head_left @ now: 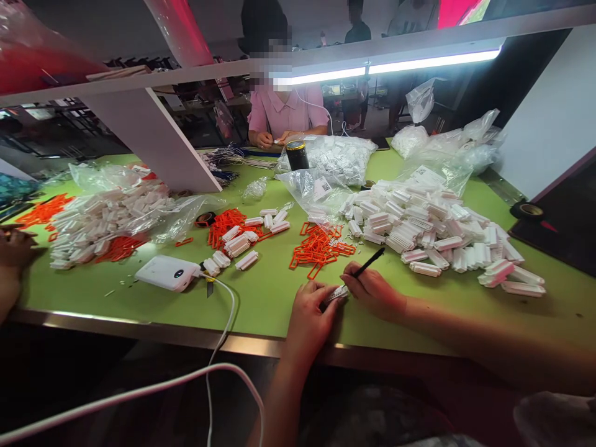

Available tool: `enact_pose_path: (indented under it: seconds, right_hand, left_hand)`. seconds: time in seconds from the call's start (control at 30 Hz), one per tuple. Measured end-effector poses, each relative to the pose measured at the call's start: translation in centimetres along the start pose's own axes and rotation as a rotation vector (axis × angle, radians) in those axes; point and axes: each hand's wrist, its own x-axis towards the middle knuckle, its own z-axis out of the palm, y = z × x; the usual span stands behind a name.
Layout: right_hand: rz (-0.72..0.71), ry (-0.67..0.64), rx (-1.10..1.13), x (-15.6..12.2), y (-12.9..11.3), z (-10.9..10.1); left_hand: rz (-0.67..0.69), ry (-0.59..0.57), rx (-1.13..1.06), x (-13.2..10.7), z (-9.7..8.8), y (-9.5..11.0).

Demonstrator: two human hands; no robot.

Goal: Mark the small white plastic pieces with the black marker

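Observation:
My left hand [311,310] is closed around a white plastic connector housing [336,294], low over the front of the green table. Pinched in my right hand [372,290] is a slim black pen-like tool [370,261], its upper end pointing up to the right. My right fingertips are at the housing's right end, and the tool's lower tip is hidden by them. Just beyond my hands lies a heap of orange plastic frames [319,248], with tiny white pieces [350,239] beside it. A large pile of white connector housings [419,217] spreads to the right.
A white power bank [167,273] with a white cable [230,298] lies left of my hands. Another pile of housings [107,217] is farther left, near another person's hand [16,251]. Across the table sits a co-worker [288,115]. A black can [297,156] stands by clear bags [339,155].

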Motion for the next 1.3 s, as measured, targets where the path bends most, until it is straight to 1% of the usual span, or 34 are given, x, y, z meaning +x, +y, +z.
enact_pose_path:
  seconds: [0.3, 0.37, 0.53, 0.77, 1.03, 1.2, 1.3]
  right_hand:
    - [-0.011, -0.057, -0.121, 0.28, 0.18, 0.28]
    - [-0.01, -0.058, -0.121, 0.23, 0.09, 0.2]
    - [-0.026, 0.007, -0.064, -0.11, -0.32, -0.25]
    - [-0.022, -0.044, -0.029, -0.07, -0.51, -0.29]
    - [-0.014, -0.057, -0.031, -0.09, -0.42, -0.21]
    - [-0.025, -0.073, -0.078, -0.3, -0.46, -0.22]
    - [-0.083, -0.095, -0.146, -0.49, -0.23, 0.01]
  left_hand:
    - [0.005, -0.005, -0.009, 0.0, -0.05, -0.14]
    - [0.0, -0.006, -0.008, 0.01, -0.06, -0.09]
    - [-0.014, -0.007, -0.017, -0.01, -0.06, 0.1]
    - [-0.028, -0.014, -0.01, 0.02, -0.09, 0.12]
    - [-0.019, -0.027, -0.015, -0.02, -0.19, 0.12]
    - [-0.013, -0.021, 0.004, 0.04, -0.07, -0.08]
    - [-0.008, -0.015, 0.008, 0.02, 0.04, -0.1]
